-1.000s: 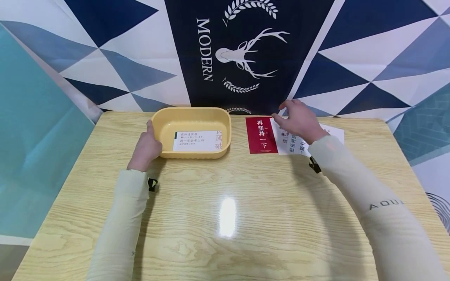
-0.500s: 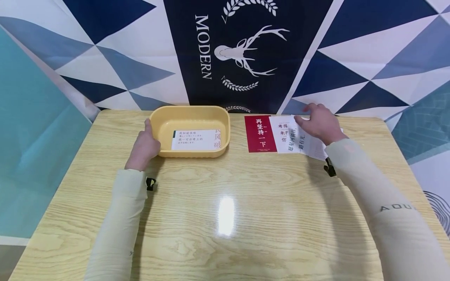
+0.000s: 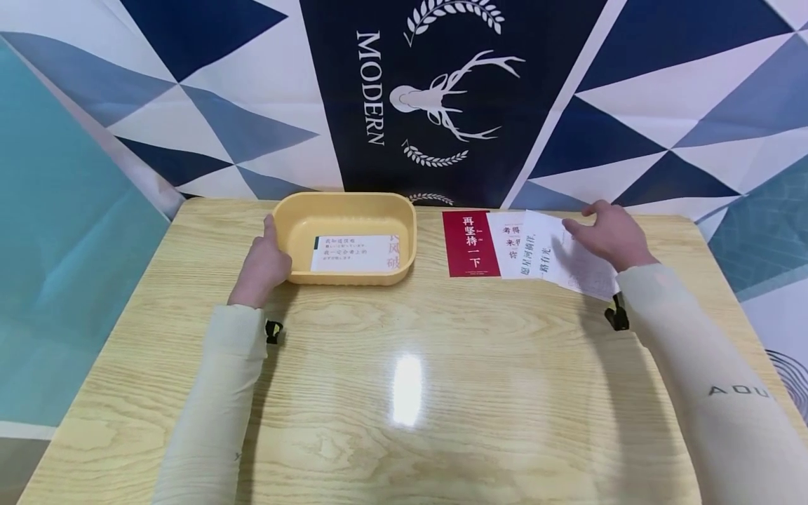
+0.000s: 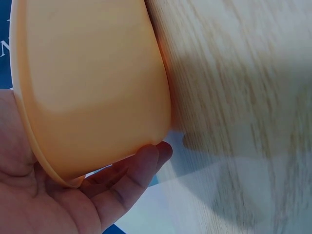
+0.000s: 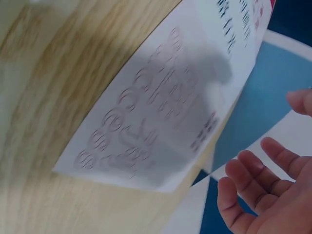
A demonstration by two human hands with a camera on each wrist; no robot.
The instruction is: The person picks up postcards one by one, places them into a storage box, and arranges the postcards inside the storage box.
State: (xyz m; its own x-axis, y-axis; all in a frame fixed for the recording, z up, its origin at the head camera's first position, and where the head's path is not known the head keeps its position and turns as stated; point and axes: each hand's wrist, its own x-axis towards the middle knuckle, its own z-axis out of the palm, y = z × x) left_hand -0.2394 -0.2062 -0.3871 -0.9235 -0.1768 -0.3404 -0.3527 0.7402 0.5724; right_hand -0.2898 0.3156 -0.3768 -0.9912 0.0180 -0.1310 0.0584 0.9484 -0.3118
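Note:
My left hand (image 3: 261, 268) grips the left end of a yellow plastic basin (image 3: 347, 279). In the left wrist view, its fingers (image 4: 129, 190) curl beneath the basin's rim. Inside the basin lies a white card (image 3: 356, 254) with printed lettering. My right hand (image 3: 615, 235) hovers by the right end of a row of overlapping cards, holding nothing, its fingers loosely bent. The row has a red card (image 3: 470, 245) at its left, a white card (image 3: 507, 245) with red characters, and a slanted white card (image 3: 583, 270) at its right. Faint embossed outlines mark that slanted card in the right wrist view.
The basin and cards lie along the far edge of a wooden table (image 3: 404, 337). Behind them hangs a patterned cloth (image 3: 435, 105) with triangles and a deer head. A bright reflection shines on the tabletop.
My right hand has moved right along the card row, uncovering the middle cards. The rightmost white card now lies slanted, its lower corner nearer me. My left hand stays on the basin.

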